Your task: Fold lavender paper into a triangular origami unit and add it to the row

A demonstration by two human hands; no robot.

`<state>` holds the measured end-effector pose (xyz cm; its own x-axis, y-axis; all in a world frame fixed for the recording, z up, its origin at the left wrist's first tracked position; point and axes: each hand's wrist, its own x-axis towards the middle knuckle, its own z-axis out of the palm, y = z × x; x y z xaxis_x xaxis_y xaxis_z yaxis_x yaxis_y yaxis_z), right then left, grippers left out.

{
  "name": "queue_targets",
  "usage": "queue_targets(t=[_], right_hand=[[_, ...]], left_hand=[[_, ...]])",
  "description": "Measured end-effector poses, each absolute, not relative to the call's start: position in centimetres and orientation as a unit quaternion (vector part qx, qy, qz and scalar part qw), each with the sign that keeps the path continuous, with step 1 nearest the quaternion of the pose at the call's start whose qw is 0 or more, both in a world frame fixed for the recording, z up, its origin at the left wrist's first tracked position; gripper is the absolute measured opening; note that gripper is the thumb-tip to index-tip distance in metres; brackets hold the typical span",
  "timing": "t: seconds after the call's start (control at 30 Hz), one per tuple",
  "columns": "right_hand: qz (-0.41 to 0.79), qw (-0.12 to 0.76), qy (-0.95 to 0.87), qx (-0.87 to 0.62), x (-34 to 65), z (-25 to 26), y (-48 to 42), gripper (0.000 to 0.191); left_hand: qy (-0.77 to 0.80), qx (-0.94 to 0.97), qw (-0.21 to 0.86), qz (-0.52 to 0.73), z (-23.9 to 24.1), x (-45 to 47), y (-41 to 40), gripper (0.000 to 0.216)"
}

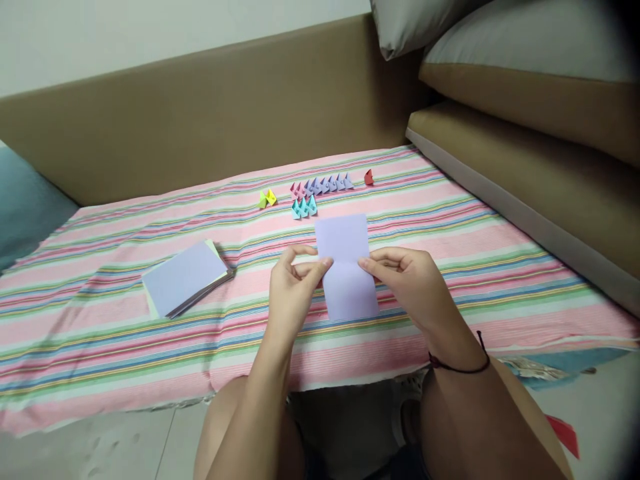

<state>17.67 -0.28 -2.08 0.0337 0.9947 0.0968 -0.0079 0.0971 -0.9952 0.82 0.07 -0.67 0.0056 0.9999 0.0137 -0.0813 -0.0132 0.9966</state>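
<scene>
A sheet of lavender paper (349, 293), with a faint crosswise crease at its middle, is held up between my two hands. My left hand (296, 283) pinches its left edge near the crease, thumb on the near face. On the opposite edge, my right hand (407, 277) grips it the same way. Just beyond the paper stand small folded paper pieces in rows: lavender ones (330, 184), pink ones (298, 191) and light-blue ones (304, 207). Yellow folded pieces (267, 198) sit to their left, and a single red folded piece (369, 177) to their right.
A stack of paper sheets (185, 277), lavender on top, lies at the left on the striped cloth (260, 267). Behind rises a brown backrest (225, 120). Brown and grey cushions (525, 147) bound the right side. Something red (564, 435) is low at the right.
</scene>
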Motion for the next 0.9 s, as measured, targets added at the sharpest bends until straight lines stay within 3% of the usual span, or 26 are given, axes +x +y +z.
queue_targets(t=[0.2, 0.4, 0.7, 0.9], right_hand=[[0.465, 0.543, -0.502, -0.487, 18.0, -2.3, -0.1, 0.024], [0.465, 0.543, -0.501, -0.488, 18.1, -2.3, -0.2, 0.023], [0.475, 0.53, -0.5, -0.494, 18.2, -3.0, 0.4, 0.027], [0.506, 0.498, -0.492, -0.504, 17.6, -4.3, 0.9, 0.028]], left_hand=[[0.455, 0.578, 0.456, 0.501, -0.3, 0.4, 0.0, 0.013], [0.512, 0.571, 0.454, 0.454, -0.1, 0.0, 0.0, 0.025], [0.488, 0.538, 0.56, 0.399, -0.2, -0.4, 0.1, 0.052], [0.493, 0.548, 0.533, 0.415, -2.3, -0.5, 0.8, 0.035]])
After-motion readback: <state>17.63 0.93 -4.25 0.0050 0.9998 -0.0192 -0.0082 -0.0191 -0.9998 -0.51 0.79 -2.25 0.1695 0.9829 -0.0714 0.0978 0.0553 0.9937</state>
